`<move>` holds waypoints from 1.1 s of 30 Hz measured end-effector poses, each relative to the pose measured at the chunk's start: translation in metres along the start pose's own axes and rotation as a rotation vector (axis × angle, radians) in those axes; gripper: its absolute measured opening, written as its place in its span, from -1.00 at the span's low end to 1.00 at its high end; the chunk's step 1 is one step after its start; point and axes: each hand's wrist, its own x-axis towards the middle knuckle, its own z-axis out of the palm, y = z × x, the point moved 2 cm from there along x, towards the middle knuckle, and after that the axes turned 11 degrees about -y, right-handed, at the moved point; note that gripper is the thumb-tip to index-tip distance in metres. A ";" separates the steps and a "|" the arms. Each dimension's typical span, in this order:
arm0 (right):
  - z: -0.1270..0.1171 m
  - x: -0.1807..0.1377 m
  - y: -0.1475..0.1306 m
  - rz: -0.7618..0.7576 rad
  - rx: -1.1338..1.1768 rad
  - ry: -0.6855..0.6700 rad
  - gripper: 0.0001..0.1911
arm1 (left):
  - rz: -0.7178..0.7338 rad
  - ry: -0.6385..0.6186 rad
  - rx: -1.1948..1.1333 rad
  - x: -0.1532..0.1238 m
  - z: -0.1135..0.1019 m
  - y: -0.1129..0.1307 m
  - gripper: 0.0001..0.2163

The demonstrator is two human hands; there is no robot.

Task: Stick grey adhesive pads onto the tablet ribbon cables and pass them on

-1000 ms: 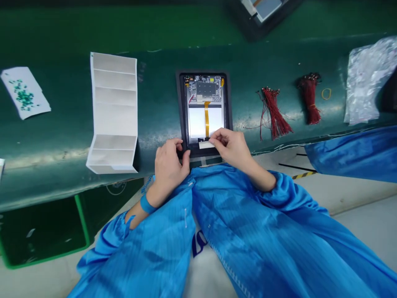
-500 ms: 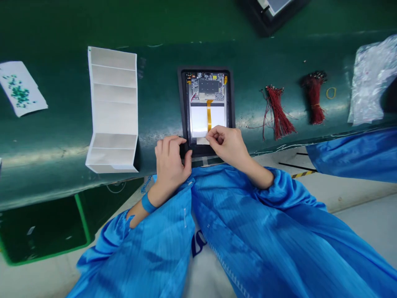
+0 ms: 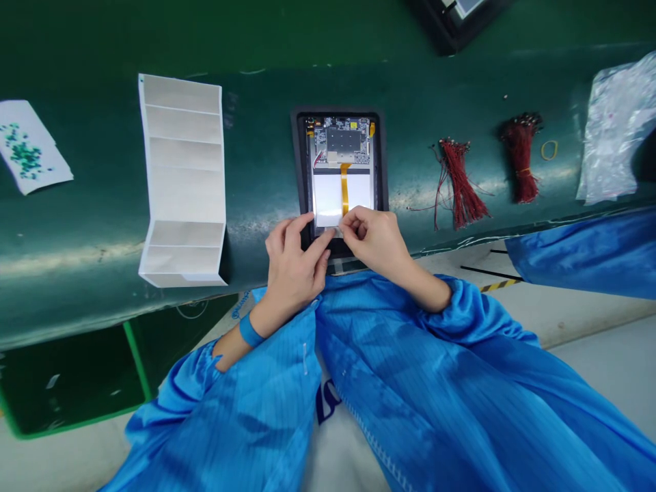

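Observation:
An opened tablet (image 3: pixel 339 164) lies in a black frame on the green belt, its circuit board at the far end, a white battery in the middle and an orange flex cable (image 3: pixel 345 188) running down it. My left hand (image 3: pixel 294 263) rests on the near left corner of the frame, fingers stretched toward the battery's lower edge. My right hand (image 3: pixel 376 236) pinches a small white strip (image 3: pixel 334 233) at the lower end of the flex cable. Both hands meet at the tablet's near edge and hide it.
A folded white cardboard divider (image 3: pixel 183 181) lies left of the tablet. A white sheet with green bits (image 3: pixel 28 147) sits far left. Two bundles of red wires (image 3: pixel 461 184) (image 3: pixel 521 158), a yellow rubber band (image 3: pixel 550 149) and a clear plastic bag (image 3: pixel 618 126) lie right. Another black tray (image 3: pixel 458 20) is beyond.
My left hand has slid right and opened its fingers onto the tablet's near edge. My right hand has moved slightly up and left with the white strip, now mostly hidden under my fingers.

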 end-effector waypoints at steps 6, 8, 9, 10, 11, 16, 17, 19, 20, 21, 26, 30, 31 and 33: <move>0.005 -0.001 -0.005 0.003 -0.191 -0.033 -0.89 | 0.003 -0.006 0.035 0.002 -0.001 0.000 -0.62; 0.006 -0.002 -0.008 0.008 -0.301 -0.056 -0.88 | -0.018 -0.033 0.038 0.000 0.000 -0.002 -0.61; 0.006 -0.002 -0.010 0.013 -0.357 -0.065 -0.88 | -0.028 -0.043 0.038 -0.001 0.000 -0.003 -0.61; 0.005 -0.003 -0.011 0.025 -0.409 -0.070 -0.87 | -0.032 -0.047 0.037 -0.002 0.000 -0.004 -0.60; 0.002 -0.004 -0.011 0.046 -0.454 -0.067 -0.87 | -0.032 -0.045 0.038 -0.003 0.001 -0.005 -0.60; -0.022 -0.006 -0.002 0.152 -0.521 -0.074 -0.81 | 0.027 0.000 0.083 0.003 0.007 0.006 -0.58; -0.025 -0.007 0.002 0.140 -0.515 -0.093 -0.84 | 0.050 -0.014 0.095 0.005 0.010 0.009 -0.56; -0.029 -0.009 0.009 0.074 -0.505 -0.116 -0.85 | 0.094 -0.058 0.109 0.010 0.013 0.014 -0.53; -0.029 -0.012 0.012 0.021 -0.508 -0.120 -0.82 | 0.109 -0.071 0.109 0.011 0.013 0.014 -0.53; -0.029 -0.015 0.016 -0.044 -0.518 -0.125 -0.76 | 0.117 -0.076 0.109 0.010 0.012 0.011 -0.52; -0.020 -0.038 0.038 -0.309 -0.615 -0.105 -0.55 | 0.069 -0.075 0.162 -0.010 -0.005 -0.019 -0.50; -0.036 -0.045 0.062 -0.365 -0.505 0.024 -0.55 | 0.129 -0.058 0.185 -0.017 -0.010 -0.031 -0.47; -0.045 -0.045 0.068 -0.338 -0.462 0.078 -0.55 | 0.153 -0.051 0.180 -0.015 -0.009 -0.030 -0.47; -0.067 -0.042 0.082 -0.219 -0.422 0.195 -0.61 | 0.186 -0.043 0.163 -0.009 -0.007 -0.026 -0.48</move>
